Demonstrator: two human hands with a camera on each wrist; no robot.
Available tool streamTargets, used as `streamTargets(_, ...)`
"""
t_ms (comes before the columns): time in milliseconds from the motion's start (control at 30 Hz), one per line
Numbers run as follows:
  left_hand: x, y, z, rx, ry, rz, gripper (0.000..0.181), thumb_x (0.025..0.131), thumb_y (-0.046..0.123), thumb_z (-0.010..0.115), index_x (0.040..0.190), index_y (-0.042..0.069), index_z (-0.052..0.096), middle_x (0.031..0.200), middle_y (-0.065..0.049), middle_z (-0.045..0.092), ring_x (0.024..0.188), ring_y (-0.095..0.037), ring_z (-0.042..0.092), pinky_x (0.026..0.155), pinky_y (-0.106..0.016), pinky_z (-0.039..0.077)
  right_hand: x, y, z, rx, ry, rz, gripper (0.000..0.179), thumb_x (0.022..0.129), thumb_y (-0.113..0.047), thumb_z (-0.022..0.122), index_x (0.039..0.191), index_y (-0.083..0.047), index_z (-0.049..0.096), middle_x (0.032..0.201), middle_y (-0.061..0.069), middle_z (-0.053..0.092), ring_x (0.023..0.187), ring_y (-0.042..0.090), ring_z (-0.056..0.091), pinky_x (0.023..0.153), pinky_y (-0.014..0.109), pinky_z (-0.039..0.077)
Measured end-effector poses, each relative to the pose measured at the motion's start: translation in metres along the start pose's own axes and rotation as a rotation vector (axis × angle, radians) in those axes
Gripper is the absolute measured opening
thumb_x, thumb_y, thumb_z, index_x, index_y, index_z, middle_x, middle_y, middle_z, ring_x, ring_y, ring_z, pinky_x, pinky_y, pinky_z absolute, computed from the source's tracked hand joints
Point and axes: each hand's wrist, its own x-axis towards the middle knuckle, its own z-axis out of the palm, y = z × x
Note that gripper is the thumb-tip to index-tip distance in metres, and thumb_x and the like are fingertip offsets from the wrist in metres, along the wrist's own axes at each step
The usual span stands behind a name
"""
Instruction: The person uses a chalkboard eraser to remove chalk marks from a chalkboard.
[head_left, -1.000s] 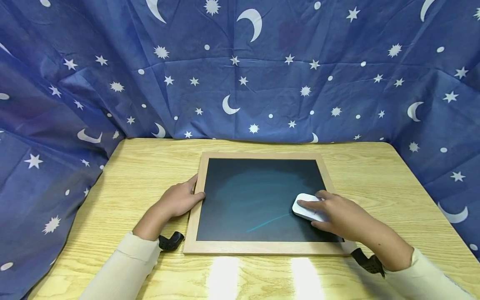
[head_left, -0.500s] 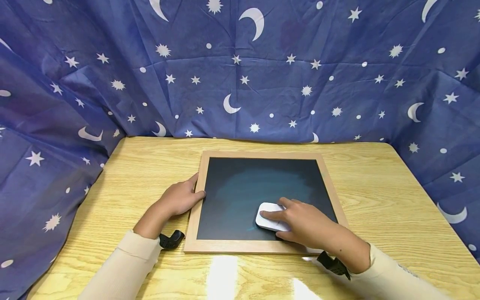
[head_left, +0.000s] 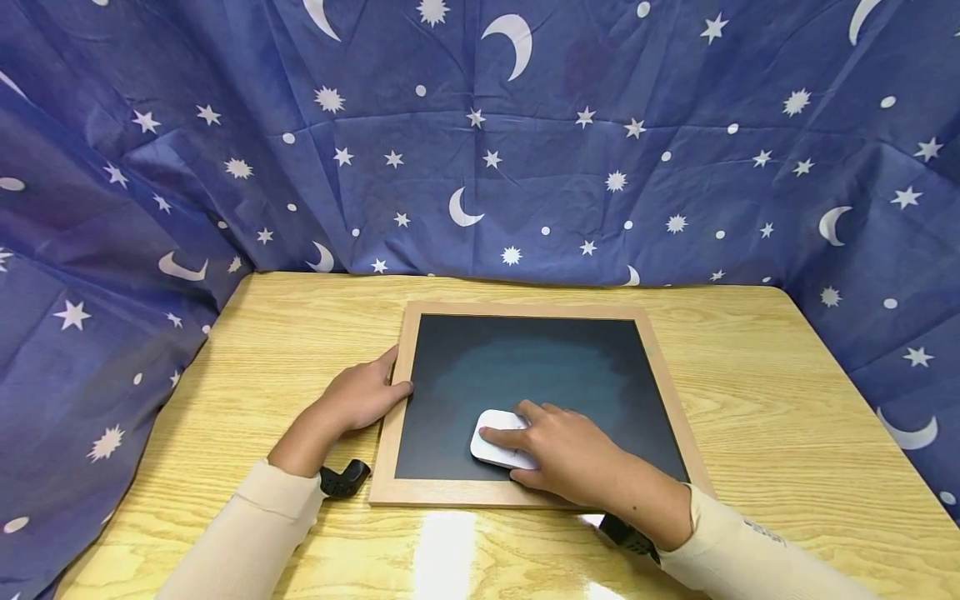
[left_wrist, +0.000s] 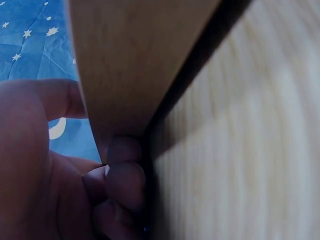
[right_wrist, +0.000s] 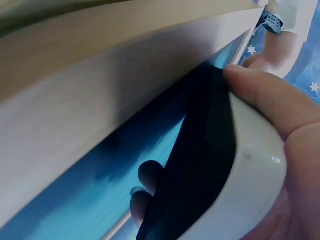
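A small chalkboard (head_left: 540,367) with a light wood frame lies flat on the table. My left hand (head_left: 358,398) grips the left side of its frame (left_wrist: 135,60), thumb on top and the other fingers against the outer edge. Over the lower middle of the board, my right hand (head_left: 573,454) holds a white eraser (head_left: 495,437), index finger stretched along its top. In the right wrist view the eraser (right_wrist: 247,165) shows a dark felt underside facing the board, with thumb and fingers on opposite sides. No chalk line shows on the visible board, only faint bluish smears.
The wood-grain table (head_left: 300,325) reaches out on both sides of the board. A blue curtain (head_left: 375,192) with moons and stars hangs behind and at both sides. Black devices sit at both wrists, the left one (head_left: 345,479) close to the frame's lower left corner.
My right hand has swept the eraser leftward and slightly toward me across the lower board. The blue-green chalk line seen earlier is no longer visible. My left hand has stayed on the frame.
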Motion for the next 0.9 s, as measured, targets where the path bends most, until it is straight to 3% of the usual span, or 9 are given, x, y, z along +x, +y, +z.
streamTargets(367,0.001,-0.001,0.003,0.021,0.005,0.010,0.076,0.095,0.040,0.051,0.161,0.021,0.021,0.109,-0.011,0.072,0.073,-0.018,0.064,0.066,-0.035,0.047,-0.013,0.013,-0.005,0.012,-0.013,0.037,0.055,0.084,-0.032,0.078,0.137,-0.037,0.062,0.125,0.016,0.063,0.104,0.032,0.068,0.076,0.047,0.057)
streamTargets(633,0.001,0.000,0.002,0.014,0.002,0.008,0.076,0.094,0.041,0.051,0.161,0.022,0.021,0.107,-0.010,0.072,0.071,-0.018,0.063,0.065,-0.035,0.047,-0.039,0.036,-0.011,0.017,-0.024,0.127,0.056,0.084,-0.030,0.080,0.136,-0.038,0.062,0.127,0.017,0.063,0.105,0.034,0.067,0.073,0.048,0.056)
streamTargets(900,0.000,0.000,0.001,0.026,0.009,-0.002,0.077,0.095,0.043,0.050,0.162,0.022,0.019,0.108,-0.011,0.072,0.071,-0.018,0.063,0.066,-0.034,0.047,-0.074,0.067,-0.015,0.014,-0.017,0.235,0.057,0.081,-0.030,0.082,0.135,-0.039,0.064,0.118,0.014,0.064,0.091,0.025,0.066,0.067,0.041,0.054)
